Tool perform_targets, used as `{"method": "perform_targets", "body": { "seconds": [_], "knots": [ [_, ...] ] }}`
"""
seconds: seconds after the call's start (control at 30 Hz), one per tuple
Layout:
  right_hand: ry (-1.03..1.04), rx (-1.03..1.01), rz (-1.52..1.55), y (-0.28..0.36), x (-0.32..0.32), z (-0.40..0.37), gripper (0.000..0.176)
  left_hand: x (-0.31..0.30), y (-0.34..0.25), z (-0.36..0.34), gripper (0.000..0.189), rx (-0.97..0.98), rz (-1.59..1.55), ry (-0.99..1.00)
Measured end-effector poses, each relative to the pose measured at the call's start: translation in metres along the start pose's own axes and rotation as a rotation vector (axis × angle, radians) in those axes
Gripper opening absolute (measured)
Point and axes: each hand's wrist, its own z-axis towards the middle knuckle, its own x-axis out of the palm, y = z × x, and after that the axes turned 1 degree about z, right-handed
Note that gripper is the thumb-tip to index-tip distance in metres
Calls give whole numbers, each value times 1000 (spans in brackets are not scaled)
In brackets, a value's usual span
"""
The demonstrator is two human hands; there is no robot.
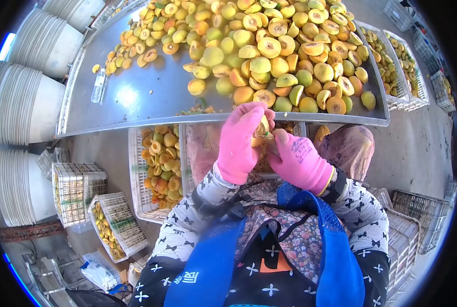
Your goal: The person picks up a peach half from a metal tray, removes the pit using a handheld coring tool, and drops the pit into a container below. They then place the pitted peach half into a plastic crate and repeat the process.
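Both hands wear pink gloves and meet just below the metal table's near edge. My left hand (241, 143) is closed round a yellow fruit piece (261, 128), which shows between the fingers. On its right, my right hand (302, 158) has its fingers pinched against the fruit's lower side; whether a small tool is between them is too small to tell. Many halved yellow fruits (269, 46) lie heaped on the metal table (151, 97) beyond the hands. Below the hands, a crate partly hidden by them holds more pieces.
A white crate of fruit halves (162, 163) stands left of my lap. A plastic bottle (99, 86) lies at the table's left. Stacked white tubs (29, 102) line the far left. More crates (410, 66) stand right of the table, others (420, 210) at lower right.
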Motion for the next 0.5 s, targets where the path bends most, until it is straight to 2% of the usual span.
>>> {"method": "perform_targets", "body": {
  "seconds": [0.13,0.2,0.33,0.4,0.47,0.5],
  "knots": [
    [-34,79,138,14,9,-1,26,0,9,0,23,163,119,-34],
    [-83,102,164,11,24,-3,27,4,9,0,23,152,85,-84],
    [-56,-42,248,-3,28,-1,29,0,9,0,29,137,110,-82],
    [-62,-3,414,5,19,-1,28,-3,8,1,34,315,359,-2],
    [167,319,678,16,3,4,29,-2,5,0,40,299,388,-39],
    [283,480,806,18,0,6,30,2,3,0,42,196,292,-114]
  ]
}}
